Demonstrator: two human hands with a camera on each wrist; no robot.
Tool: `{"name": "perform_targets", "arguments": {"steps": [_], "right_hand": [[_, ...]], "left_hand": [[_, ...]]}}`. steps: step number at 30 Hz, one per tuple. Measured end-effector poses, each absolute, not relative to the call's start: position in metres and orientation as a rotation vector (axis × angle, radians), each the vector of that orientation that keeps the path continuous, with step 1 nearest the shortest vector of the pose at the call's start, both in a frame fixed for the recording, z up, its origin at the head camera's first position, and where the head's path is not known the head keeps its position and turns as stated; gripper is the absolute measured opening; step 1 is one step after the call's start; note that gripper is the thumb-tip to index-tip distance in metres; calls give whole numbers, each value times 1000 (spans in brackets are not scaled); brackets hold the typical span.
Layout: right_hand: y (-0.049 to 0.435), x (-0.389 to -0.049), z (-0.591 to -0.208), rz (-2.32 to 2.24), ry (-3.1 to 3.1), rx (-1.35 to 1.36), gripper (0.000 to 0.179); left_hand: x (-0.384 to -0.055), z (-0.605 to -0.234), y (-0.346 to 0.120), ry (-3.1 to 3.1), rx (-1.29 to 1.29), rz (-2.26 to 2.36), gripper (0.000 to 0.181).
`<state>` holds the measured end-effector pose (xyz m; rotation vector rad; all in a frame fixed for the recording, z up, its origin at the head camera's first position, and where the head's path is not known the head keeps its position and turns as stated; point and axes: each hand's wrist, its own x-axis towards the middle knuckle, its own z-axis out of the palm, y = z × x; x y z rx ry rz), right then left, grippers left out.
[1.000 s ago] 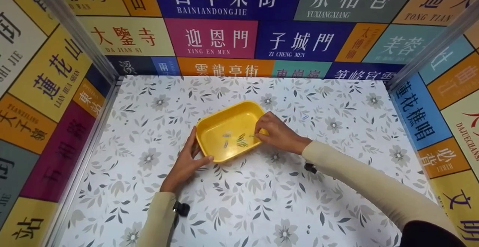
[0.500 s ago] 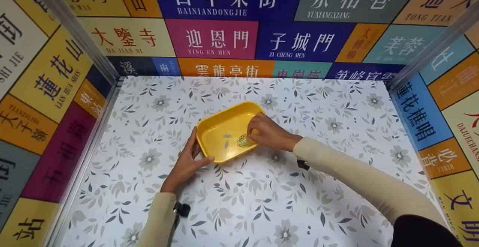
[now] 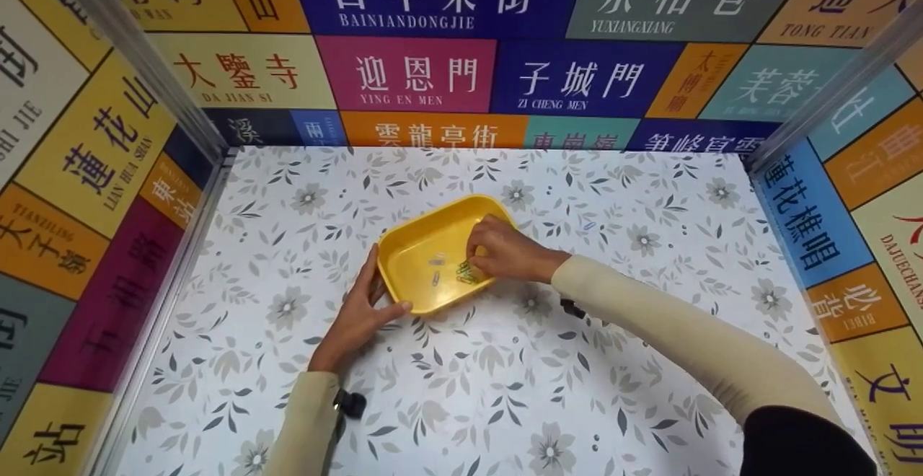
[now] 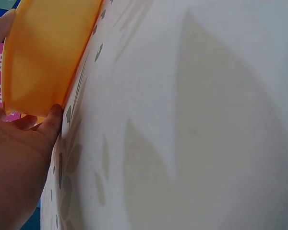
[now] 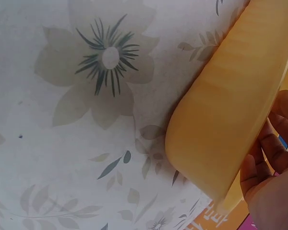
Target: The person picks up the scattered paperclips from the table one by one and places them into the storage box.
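A yellow plastic tray [image 3: 414, 234] rests on the patterned surface, with several small paper clips [image 3: 465, 272] on its floor. The green ones lie bunched near the right end; paler ones [image 3: 436, 259] are spread around the middle. My left hand [image 3: 364, 310] holds the tray's left end, its thumb at the near corner and its fingers along the outer wall. Over the tray's right end, my right hand [image 3: 508, 249] reaches in with curled fingers, thumb and fingertips close together by the green clips. Whether a clip is between those fingertips is hidden. The right wrist view shows the tray wall in front of the fingers.
A single bluish paper clip [image 3: 590, 226] lies on the white floral surface [image 3: 613, 389], right of the tray. Panels with printed lettering [image 3: 407, 76] enclose the surface at the back and both sides.
My right hand has moved left from the tray's right rim to the green clips. A pale clip seen by its fingertips one second ago is out of sight. Left hand and tray have stayed still.
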<state>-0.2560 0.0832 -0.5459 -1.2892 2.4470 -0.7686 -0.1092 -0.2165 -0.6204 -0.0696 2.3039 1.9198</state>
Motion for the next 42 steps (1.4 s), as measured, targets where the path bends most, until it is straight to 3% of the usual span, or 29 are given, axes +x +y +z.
{"name": "perform_targets", "arguments": {"steps": [42], "right_hand": [[48, -270, -543, -624, 2388, -1240, 13]], "left_hand": [[-110, -621, -216, 2270, -104, 1922, 126]]}}
